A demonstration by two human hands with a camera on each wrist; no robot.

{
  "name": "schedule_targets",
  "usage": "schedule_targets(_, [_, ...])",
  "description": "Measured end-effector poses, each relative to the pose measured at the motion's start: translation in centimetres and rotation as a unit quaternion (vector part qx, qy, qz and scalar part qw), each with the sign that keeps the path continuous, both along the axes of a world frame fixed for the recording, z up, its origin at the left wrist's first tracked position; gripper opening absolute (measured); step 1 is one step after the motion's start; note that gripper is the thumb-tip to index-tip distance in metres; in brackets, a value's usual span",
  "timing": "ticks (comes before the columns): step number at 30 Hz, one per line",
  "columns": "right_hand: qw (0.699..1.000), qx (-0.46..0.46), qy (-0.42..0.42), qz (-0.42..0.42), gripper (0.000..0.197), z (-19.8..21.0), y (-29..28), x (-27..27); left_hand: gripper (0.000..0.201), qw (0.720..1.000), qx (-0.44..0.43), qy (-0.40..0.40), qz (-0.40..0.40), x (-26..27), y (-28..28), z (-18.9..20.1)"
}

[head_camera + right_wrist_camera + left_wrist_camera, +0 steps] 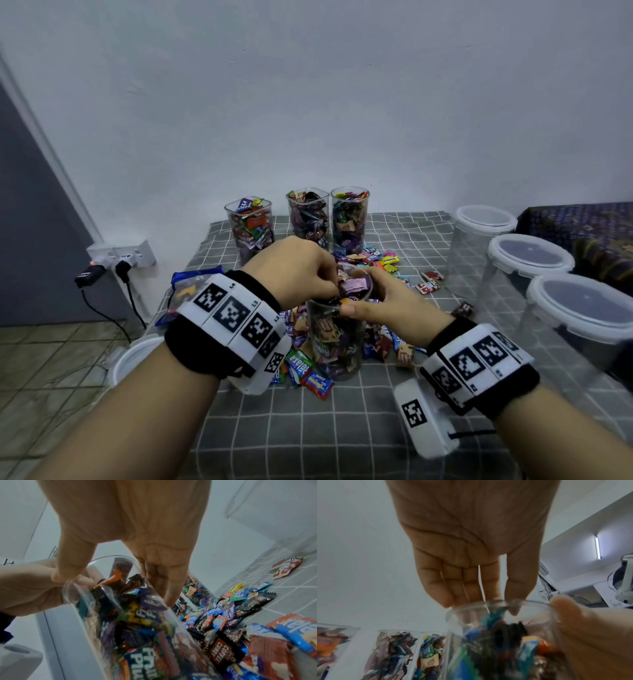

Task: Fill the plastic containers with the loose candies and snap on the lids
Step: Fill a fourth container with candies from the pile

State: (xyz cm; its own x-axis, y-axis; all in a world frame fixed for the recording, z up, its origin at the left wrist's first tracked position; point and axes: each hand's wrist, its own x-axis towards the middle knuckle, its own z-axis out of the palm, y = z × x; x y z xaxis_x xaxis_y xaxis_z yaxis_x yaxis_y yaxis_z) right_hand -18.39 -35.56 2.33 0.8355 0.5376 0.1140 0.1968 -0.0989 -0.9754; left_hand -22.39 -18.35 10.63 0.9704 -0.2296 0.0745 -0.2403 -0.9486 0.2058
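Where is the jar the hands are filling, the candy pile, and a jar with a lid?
jar being filled (337,342), head view, clear side wall.
candy pile (380,258), head view, wrappers behind jar.
lidded jar (531,255), head view, lid top.

A plain home room. A checked cloth (342,428) covers the table beside a white wall (308,102), tiled floor (51,377) and wall socket (137,255).
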Motion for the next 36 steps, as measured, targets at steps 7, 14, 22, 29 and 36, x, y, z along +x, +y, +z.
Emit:
schedule_targets(7, [1.0, -0.006, -0.014, -0.006, 0.058, -0.1, 0.0, 0.1, 0.017, 0.998, 0.01, -0.007, -0.057, -0.2, -1.4, -0.1])
schedule_targets(14, [1.0, -0.011, -0.024, 0.003, 0.068, -0.1, 0.1, 0.2, 0.027, 0.997, -0.031, -0.048, -0.045, 0.4, -1.0, -1.2])
schedule_targets(22, [0.94, -0.326, -0.095, 0.022, 0.09, 0.7, -2.3, 2.1, 0.02, 0.976, -0.195, -0.079, 0.061, -0.3, 2.8, -1.3])
schedule_targets(29, [0.806, -0.57, -0.155, -0.047, 0.06, 0.4, -2.9, 3.1, 0.032, 0.984, -0.041, 0.096, 0.142, 0.8, 4.7, -5.1])
schedule_targets(36, [0.754, -0.652, -0.081, -0.02, 0.075, -1.6, -3.1, 3.0, 0.067, 0.965, 0.053, 0.212, 0.147, 1.3, 3.9, -9.0])
